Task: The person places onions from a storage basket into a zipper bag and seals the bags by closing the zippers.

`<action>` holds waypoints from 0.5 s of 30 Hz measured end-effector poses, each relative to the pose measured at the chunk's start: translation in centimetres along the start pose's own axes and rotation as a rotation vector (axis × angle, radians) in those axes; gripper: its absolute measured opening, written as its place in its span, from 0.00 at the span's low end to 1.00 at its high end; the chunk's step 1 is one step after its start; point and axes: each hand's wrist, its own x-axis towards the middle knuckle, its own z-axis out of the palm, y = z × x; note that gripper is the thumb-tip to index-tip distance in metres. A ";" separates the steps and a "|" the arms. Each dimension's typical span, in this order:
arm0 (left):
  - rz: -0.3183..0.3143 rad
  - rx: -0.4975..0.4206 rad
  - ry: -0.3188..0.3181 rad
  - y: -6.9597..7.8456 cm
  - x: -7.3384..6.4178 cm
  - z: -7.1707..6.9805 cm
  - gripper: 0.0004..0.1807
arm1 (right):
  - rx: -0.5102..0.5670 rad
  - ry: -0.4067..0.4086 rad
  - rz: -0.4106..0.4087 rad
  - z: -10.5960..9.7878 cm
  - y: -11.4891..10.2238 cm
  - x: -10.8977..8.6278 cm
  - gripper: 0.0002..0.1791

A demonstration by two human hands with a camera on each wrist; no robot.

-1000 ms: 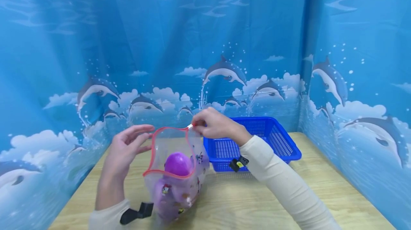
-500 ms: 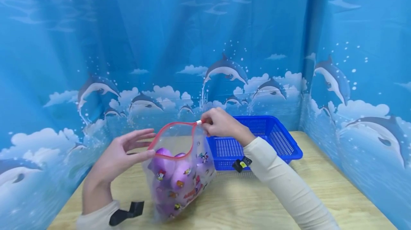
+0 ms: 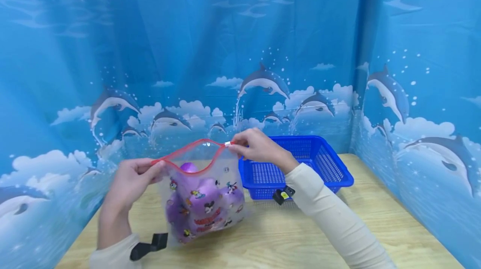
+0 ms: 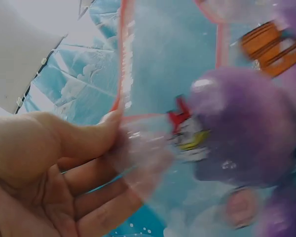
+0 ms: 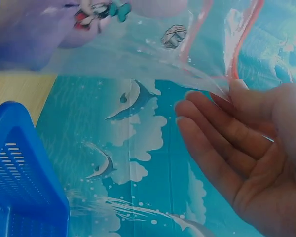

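Note:
A clear zip bag (image 3: 225,177) with a red zip edge and printed cartoon figures hangs between the two hands, its mouth partly open. Several purple balls (image 3: 204,198) fill its lower part; one purple ball (image 4: 246,123) shows large through the plastic in the left wrist view. The left hand (image 3: 129,181) pinches the left end of the red edge between thumb and fingers. At the other end, beside the white slider (image 3: 227,144), the right hand (image 3: 259,145) pinches the top corner. In the right wrist view, the right hand's (image 5: 241,143) other fingers extend below the plastic.
A blue perforated basket (image 3: 340,173) stands on the wooden table (image 3: 300,235), right of the bag and behind the right forearm. A blue curtain (image 3: 188,52) printed with dolphins surrounds the table at the back and sides.
The left hand has gone from open beside the bag to pinching its left corner. The bag's mouth is stretched wider sideways and narrower front to back. The right hand keeps its pinch.

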 end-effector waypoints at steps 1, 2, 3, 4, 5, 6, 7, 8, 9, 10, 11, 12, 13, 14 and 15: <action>-0.004 -0.018 0.039 -0.1 0.0 0.0 0.23 | 0.003 0.009 0.002 0.0 0.0 0.0 0.12; -0.010 -0.039 0.080 -0.2 0.0 -0.1 0.24 | 0.005 0.018 0.009 0.1 0.1 -0.1 0.12; -0.023 -0.066 0.123 -0.3 0.1 -0.2 0.25 | 0.005 0.024 0.017 0.1 0.3 -0.1 0.12; -0.034 -0.091 0.169 -0.4 0.1 -0.3 0.26 | 0.004 0.027 0.025 0.1 0.4 -0.2 0.12; -0.047 -0.118 0.216 -0.5 0.2 -0.4 0.27 | 0.003 0.030 0.034 0.0 0.6 -0.3 0.12; -0.062 -0.149 0.258 -0.6 0.2 -0.4 0.27 | 0.004 0.030 0.047 0.0 0.8 -0.4 0.12; -0.077 -0.174 0.298 -0.6 0.2 -0.4 0.27 | 0.007 0.030 0.059 -0.1 1.1 -0.5 0.12; -0.097 -0.182 0.327 -0.6 0.3 -0.5 0.27 | 0.009 0.034 0.067 -0.1 1.2 -0.6 0.12; -0.112 -0.190 0.347 -0.6 0.3 -0.4 0.26 | 0.015 0.036 0.070 -0.2 1.4 -0.7 0.12; -0.121 -0.188 0.362 -0.7 0.4 -0.4 0.26 | 0.023 0.040 0.070 -0.2 1.5 -0.9 0.12; -0.132 -0.180 0.363 -0.7 0.4 -0.4 0.26 | 0.032 0.045 0.068 -0.2 1.6 -0.9 0.12; -0.140 -0.166 0.353 -0.8 0.5 -0.4 0.26 | 0.039 0.049 0.066 -0.2 1.6 -1.0 0.12; -0.145 -0.153 0.336 -0.8 0.6 -0.3 0.26 | 0.047 0.054 0.063 -0.1 1.6 -1.1 0.11; -0.146 -0.144 0.317 -1.0 0.6 -0.3 0.26 | 0.053 0.059 0.058 0.0 1.6 -1.1 0.11; -0.145 -0.134 0.298 -1.1 0.7 -0.2 0.26 | 0.059 0.060 0.055 0.1 1.5 -1.2 0.10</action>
